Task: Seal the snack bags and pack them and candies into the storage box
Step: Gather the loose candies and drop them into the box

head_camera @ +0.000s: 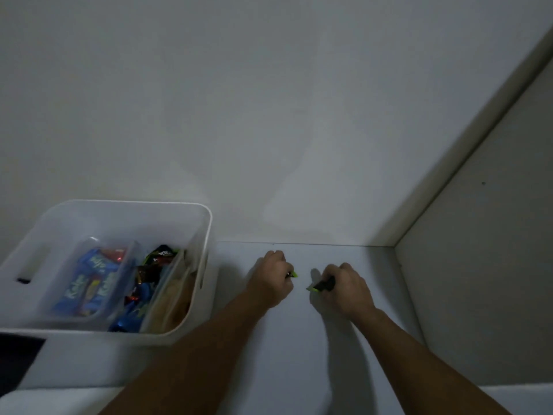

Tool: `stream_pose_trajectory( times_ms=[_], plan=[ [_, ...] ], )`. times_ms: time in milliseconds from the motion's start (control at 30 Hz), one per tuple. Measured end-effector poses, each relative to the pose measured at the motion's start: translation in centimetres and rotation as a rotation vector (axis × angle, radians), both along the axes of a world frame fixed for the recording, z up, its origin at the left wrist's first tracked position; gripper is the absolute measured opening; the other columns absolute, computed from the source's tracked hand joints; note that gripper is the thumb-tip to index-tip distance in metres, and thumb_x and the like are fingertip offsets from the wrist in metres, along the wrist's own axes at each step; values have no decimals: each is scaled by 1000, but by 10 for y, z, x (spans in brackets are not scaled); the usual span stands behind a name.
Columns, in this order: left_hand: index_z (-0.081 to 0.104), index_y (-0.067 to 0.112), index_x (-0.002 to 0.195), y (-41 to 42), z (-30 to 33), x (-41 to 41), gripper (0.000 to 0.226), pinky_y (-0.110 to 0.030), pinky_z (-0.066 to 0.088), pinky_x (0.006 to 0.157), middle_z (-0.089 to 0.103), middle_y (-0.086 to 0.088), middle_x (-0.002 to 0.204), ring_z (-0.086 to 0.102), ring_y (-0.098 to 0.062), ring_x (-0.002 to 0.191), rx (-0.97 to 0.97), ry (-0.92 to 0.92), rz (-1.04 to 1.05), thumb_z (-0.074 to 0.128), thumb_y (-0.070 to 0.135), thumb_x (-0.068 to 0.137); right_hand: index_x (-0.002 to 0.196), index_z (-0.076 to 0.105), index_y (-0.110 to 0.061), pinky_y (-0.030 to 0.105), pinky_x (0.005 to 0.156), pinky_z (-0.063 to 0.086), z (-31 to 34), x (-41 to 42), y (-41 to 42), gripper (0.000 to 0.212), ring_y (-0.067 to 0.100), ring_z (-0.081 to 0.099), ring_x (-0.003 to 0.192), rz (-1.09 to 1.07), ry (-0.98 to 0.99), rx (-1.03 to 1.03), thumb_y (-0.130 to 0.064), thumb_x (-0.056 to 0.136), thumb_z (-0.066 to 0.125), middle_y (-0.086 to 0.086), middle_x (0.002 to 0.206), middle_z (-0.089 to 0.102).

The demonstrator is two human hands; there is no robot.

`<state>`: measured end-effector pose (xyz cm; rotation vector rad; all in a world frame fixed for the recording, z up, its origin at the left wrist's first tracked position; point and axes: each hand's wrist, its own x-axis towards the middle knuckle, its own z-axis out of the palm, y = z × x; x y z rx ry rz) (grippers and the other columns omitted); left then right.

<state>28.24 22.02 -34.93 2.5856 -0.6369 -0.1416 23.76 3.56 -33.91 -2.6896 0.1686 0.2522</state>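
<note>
On the white table [299, 339], near its far edge by the wall [269, 100], both hands are curled into loose fists, each closed round a small candy. Most of each candy is hidden inside the fingers: from the left hand [270, 278] only a lime-green wrapper tip [294, 275] pokes out on the thumb side, and from the right hand [347, 287] a dark body with a green end [321, 286] shows, pointing toward the other hand. The two tips lie near one another but apart, and whether they belong to one wrapper or two pieces cannot be told in this dim, soft picture.

Left of the hands, well apart from them, stands the white storage box [206, 235], its near-left corner cut off by a dark shape [18, 360] at the frame edge. Inside it, clear dividers split the space: blue packets [89, 283] fill the left compartment (their lettering is too blurred to read), mixed dark, red and blue wrapped candies [146, 283] sit in the middle, with a black pack on top showing "NER"-like letters, and a pale tan bag [176, 301] leans at the right.
</note>
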Motion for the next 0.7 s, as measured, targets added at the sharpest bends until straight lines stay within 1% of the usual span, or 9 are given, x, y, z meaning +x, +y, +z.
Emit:
stream_pose_trajectory(
  times_ms=[33,100,267,367,433,500,567,633,700],
  plan=[
    [73,4,88,5,17,-3,35,-41,49,80,57,-14,90,52,-34,95,-14,-25,27,47,17,69,97,63,-20,36,76,51,12,1,8,20,33,60,91,-7,-38,25,-24,79,69,8,102,54],
    [73,5,89,18,50,-6,34,-39,49,81,58,-13,93,53,-30,99,-56,-105,70,48,18,72,96,64,-20,34,75,49,42,5,28,23,33,60,88,-19,-133,77,-25,75,71,9,102,56],
    [74,5,87,83,114,-9,21,-33,47,79,59,-12,88,56,-29,93,-143,-312,194,61,9,72,97,66,-18,26,70,39,121,20,95,25,31,60,86,54,-325,197,-19,72,73,11,99,57],
    [74,6,89,134,137,-14,20,-31,46,79,59,-13,88,55,-29,92,-144,-360,278,65,7,72,95,67,-20,27,73,42,151,23,141,23,28,60,85,101,-363,283,-19,73,73,9,100,57],
    [74,6,90,169,145,-22,20,-31,46,80,59,-14,88,56,-30,92,-151,-342,326,65,7,72,94,66,-20,28,75,44,162,23,174,21,27,59,87,141,-359,307,-18,74,72,10,102,56],
    [74,5,98,198,147,-29,25,-36,49,84,59,-17,92,56,-34,95,-139,-286,373,67,7,74,98,66,-20,29,76,43,166,22,205,22,28,58,90,185,-340,290,-16,76,71,11,105,54],
    [69,5,112,221,146,-39,35,-37,48,91,60,-19,107,56,-33,104,-144,-193,420,68,8,78,105,66,-21,30,81,46,165,19,233,27,29,60,93,235,-317,288,-15,79,68,12,110,53],
    [62,6,124,242,143,-50,44,-34,45,99,55,-15,124,54,-30,114,-178,-109,460,68,10,81,114,64,-22,34,90,49,161,15,254,33,30,62,96,268,-289,312,-14,82,65,13,117,51],
    [60,6,127,264,139,-62,45,-33,42,103,54,-13,131,52,-28,120,-208,-110,487,66,8,82,119,62,-22,37,96,48,158,7,269,39,30,62,101,271,-272,323,-12,81,62,13,123,50]
  ],
)
